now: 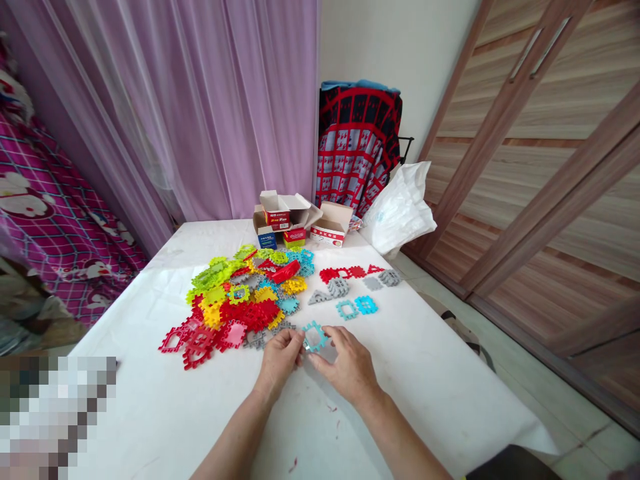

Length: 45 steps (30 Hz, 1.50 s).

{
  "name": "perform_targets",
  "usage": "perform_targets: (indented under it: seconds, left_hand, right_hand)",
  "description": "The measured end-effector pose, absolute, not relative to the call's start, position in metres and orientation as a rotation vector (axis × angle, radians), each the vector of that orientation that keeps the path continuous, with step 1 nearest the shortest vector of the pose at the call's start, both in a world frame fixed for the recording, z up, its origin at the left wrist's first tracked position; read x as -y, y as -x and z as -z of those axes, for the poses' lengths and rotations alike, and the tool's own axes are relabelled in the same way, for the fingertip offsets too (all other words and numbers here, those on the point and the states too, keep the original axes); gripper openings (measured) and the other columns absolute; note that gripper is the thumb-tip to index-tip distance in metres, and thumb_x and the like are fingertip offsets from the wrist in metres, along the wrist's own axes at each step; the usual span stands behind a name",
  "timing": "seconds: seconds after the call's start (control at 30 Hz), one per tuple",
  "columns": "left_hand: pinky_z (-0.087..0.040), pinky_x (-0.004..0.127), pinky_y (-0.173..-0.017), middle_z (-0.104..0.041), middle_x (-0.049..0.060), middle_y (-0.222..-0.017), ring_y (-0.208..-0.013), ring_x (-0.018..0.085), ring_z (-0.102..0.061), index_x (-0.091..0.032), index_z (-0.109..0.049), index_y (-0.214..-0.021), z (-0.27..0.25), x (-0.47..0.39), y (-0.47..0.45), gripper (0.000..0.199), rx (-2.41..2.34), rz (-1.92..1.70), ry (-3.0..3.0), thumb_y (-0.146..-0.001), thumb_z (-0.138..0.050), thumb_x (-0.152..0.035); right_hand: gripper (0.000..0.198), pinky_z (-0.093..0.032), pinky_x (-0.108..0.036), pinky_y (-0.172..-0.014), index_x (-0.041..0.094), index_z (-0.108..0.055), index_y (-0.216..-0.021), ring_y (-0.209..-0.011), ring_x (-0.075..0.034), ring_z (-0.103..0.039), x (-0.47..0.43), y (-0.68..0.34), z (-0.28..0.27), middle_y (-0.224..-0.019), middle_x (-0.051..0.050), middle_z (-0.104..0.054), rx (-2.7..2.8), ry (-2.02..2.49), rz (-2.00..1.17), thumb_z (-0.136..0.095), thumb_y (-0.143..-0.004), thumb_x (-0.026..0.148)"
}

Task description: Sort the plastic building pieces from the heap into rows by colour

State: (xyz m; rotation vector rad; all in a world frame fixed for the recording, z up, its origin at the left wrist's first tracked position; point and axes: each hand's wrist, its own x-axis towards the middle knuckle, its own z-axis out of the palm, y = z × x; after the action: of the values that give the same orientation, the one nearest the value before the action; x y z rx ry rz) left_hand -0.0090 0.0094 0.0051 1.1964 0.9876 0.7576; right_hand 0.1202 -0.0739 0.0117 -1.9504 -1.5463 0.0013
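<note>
Hands (pixel 351 367) inturned, left fingers (pixel 295 339) pinching turquoise frame (pixel 315 327)

This looks like a room in a home: a lilac curtain (pixel 225 100) hangs behind the white-covered table (pixel 425 373), a wood-grain wardrobe (pixel 545 173) stands to the table's right, and a magenta cartoon-print cloth (pixel 55 227) drapes to the table's left.

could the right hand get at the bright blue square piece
Probably yes: the bright blue square piece lies just beyond the right hand, only white tabletop between them, though that hand is at the held pale blue frame.
</note>
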Motion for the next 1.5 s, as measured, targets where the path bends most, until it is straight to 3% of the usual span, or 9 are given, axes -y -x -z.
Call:
perform_targets:
  seconds: [0.27, 0.37, 0.47, 0.8, 1.27, 1.5]
  left_hand:
    - [-0.021, 0.018, -0.033, -0.053, -0.006, -0.049, -0.033, 0.004, -0.038, -0.019, -0.052, -0.062, -0.005, -0.008, 0.001, 0.046, -0.968, -0.719, -1.238, -0.065, -0.063, -0.064]
    - [-0.022, 0.018, -0.033, -0.057, -0.005, -0.06, -0.034, 0.005, -0.043, -0.018, -0.061, -0.085, -0.008, -0.008, 0.001, 0.048, -0.966, -0.671, -1.267, -0.071, -0.057, -0.064]
    - [-0.022, 0.018, -0.033, -0.056, -0.005, -0.063, -0.036, 0.006, -0.045, -0.019, -0.06, -0.102, -0.01, -0.008, 0.003, 0.053, -0.971, -0.644, -1.278, -0.074, -0.053, -0.063]
    - [-0.022, 0.018, -0.032, -0.053, -0.006, -0.059, -0.036, 0.006, -0.045, -0.018, -0.061, -0.093, -0.006, -0.004, 0.009, 0.053, -0.936, -0.643, -1.281, -0.07, -0.055, -0.066]
    - [-0.022, 0.018, -0.032, -0.053, -0.006, -0.056, -0.035, 0.006, -0.045, -0.018, -0.062, -0.092, -0.002, -0.005, 0.009, 0.053, -0.922, -0.652, -1.245, -0.068, -0.058, -0.066]
    - [-0.033, 0.02, -0.038, -0.051, -0.006, -0.051, -0.037, 0.007, -0.044, -0.017, -0.063, -0.079, -0.008, -0.012, 0.023, 0.049, -0.992, -0.847, -1.316, -0.068, -0.061, -0.065]
  right_hand:
    - [0.035, -0.047, -0.03, -0.08, 0.022, -0.06, -0.107, -0.093, -0.021, -0.062, 0.077, -0.127, -0.005, -0.099, -0.005, -0.067, 1.544, 1.962, 0.168, -0.065, -0.074, 0.034]
    - [0.035, -0.045, -0.034, -0.083, 0.021, -0.063, -0.105, -0.096, -0.024, -0.059, 0.07, -0.153, -0.006, -0.103, -0.008, -0.066, 1.486, 2.042, 0.331, -0.066, -0.075, 0.039]
    - [0.034, -0.04, -0.04, -0.088, 0.021, -0.068, -0.099, -0.105, -0.029, -0.054, 0.059, -0.185, -0.008, -0.115, -0.012, -0.06, 1.374, 2.173, 0.502, -0.068, -0.073, 0.044]
    - [0.033, -0.029, -0.046, -0.098, 0.021, -0.068, -0.095, -0.124, -0.032, -0.037, 0.05, -0.212, 0.002, -0.132, -0.014, -0.05, 1.464, 2.242, 0.587, -0.066, -0.075, 0.048]
    - [0.041, -0.031, -0.048, -0.096, 0.017, -0.067, -0.103, -0.125, -0.033, -0.039, 0.047, -0.217, 0.016, -0.135, -0.017, -0.048, 1.495, 2.271, 0.548, -0.064, -0.076, 0.048]
    - [0.034, -0.033, -0.048, -0.096, 0.02, -0.066, -0.108, -0.121, -0.032, -0.043, 0.046, -0.203, 0.012, -0.133, -0.014, -0.051, 1.551, 2.125, 0.491, -0.061, -0.08, 0.04]
